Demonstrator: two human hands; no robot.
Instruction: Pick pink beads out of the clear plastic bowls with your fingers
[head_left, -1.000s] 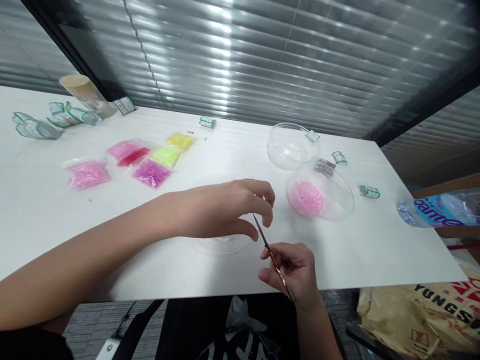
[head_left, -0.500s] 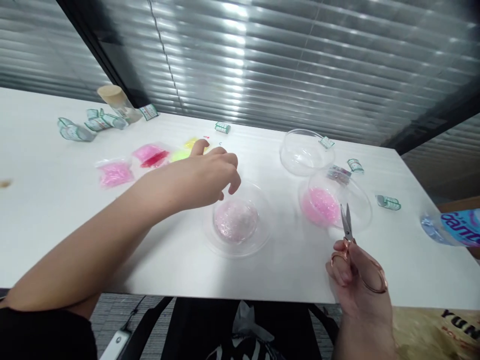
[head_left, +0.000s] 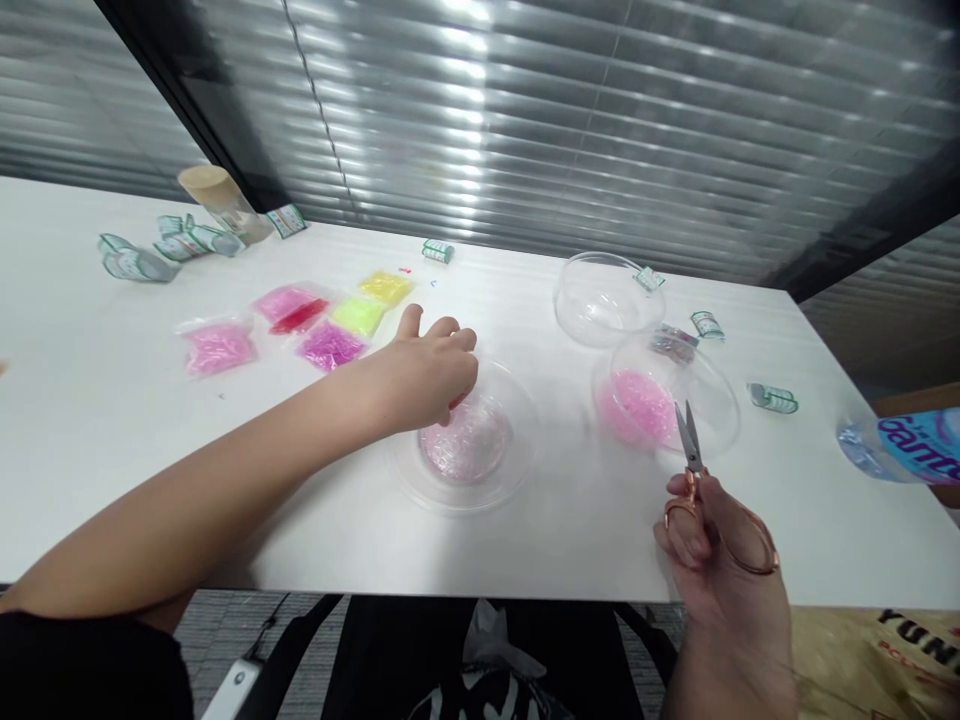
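Observation:
My right hand (head_left: pixel 712 545) holds a pair of scissors (head_left: pixel 691 440) with rose-gold handles, blades upward and slightly apart. Over the rim of a clear round bowl (head_left: pixel 517 440) hangs my left hand (head_left: pixel 439 375), palm down with fingers curled and thumb close to the index finger. A small reddish patch shows under its fingertips, but I cannot make out what it is. Inside this bowl lies a pale pink, glossy mass (head_left: pixel 466 440). Small packets of pink, purple (head_left: pixel 331 345), red, light green and yellow (head_left: pixel 385 287) bits lie beyond my left forearm.
To the right, a tilted clear bowl (head_left: pixel 716 400) stands by pink bits (head_left: pixel 637 407); another clear bowl (head_left: pixel 604 300) is behind it. Several green-and-white wrappers (head_left: pixel 772 398) are scattered about. A cork-topped jar (head_left: pixel 225 205) stands back left, and a bottle (head_left: pixel 900 445) lies at the right edge.
My left hand has come down closer to the bowl, its fingers curling more, and the purple packet now shows. My right hand keeps the scissors in much the same place. The view has shifted slightly.

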